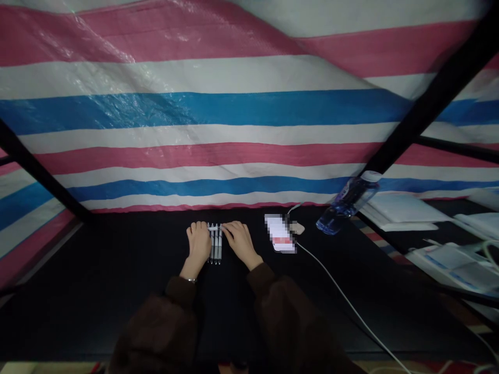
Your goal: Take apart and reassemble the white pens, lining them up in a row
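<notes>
The left hand [198,244] and right hand [239,241] met over a small row of pens [214,245], at least three, lying side by side on the black worktop [117,317]. The pens ran roughly straight toward the person, with dark tips at the near end. Their far ends were bunched close together, and the exact count was hard to read at that size.

The left hand sat just beside the row, its fingers [195,229] curled down at the far ends. The right hand came in from the other side, its fingers [228,231] stretched over those same ends. Neither grip looked tightly clenched, but I could not tell whether either one was actually closed on a pen. A dark brown sleeve [177,291] covered the left arm, and a thin bracelet [191,280] circled that wrist. A matching sleeve [268,280] covered the right arm.

To the right lay a pixelated white item [279,234] with a red band, and a small beige plug [297,227] sat just beside it. A white cable [343,311] ran from there toward the bottom edge. Farther right, a tilted water bottle [346,205] rested near a black frame bar [440,93], with white papers [401,209] beyond it. A striped tarp [195,109] hung behind everything.
</notes>
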`<state>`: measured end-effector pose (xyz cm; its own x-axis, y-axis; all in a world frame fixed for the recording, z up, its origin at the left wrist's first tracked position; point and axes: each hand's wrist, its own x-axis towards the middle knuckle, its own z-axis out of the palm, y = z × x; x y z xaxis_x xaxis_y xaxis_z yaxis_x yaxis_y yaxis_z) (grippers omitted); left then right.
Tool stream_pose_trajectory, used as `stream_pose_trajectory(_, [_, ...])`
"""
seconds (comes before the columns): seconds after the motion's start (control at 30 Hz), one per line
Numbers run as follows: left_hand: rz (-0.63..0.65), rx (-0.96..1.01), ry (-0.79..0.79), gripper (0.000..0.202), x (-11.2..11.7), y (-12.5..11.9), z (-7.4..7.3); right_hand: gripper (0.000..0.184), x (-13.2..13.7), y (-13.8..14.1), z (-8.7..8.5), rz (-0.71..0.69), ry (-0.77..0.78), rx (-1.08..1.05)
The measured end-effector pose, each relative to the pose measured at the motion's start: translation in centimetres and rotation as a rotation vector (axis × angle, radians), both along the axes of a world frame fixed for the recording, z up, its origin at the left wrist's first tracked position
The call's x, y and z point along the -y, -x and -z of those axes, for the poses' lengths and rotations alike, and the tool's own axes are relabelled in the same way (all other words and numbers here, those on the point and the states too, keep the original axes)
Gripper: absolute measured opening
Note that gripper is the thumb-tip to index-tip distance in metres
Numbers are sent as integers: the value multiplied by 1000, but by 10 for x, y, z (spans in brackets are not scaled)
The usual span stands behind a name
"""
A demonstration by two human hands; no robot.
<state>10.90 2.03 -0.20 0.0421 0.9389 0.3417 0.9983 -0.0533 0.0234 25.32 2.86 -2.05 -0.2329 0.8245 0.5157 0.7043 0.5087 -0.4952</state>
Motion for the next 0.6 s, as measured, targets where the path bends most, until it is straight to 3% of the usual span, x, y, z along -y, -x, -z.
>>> stream_pose_trajectory(0.6, [9,7,-39,19,0,1,3,24,-1,2,1,-49,-27,-27])
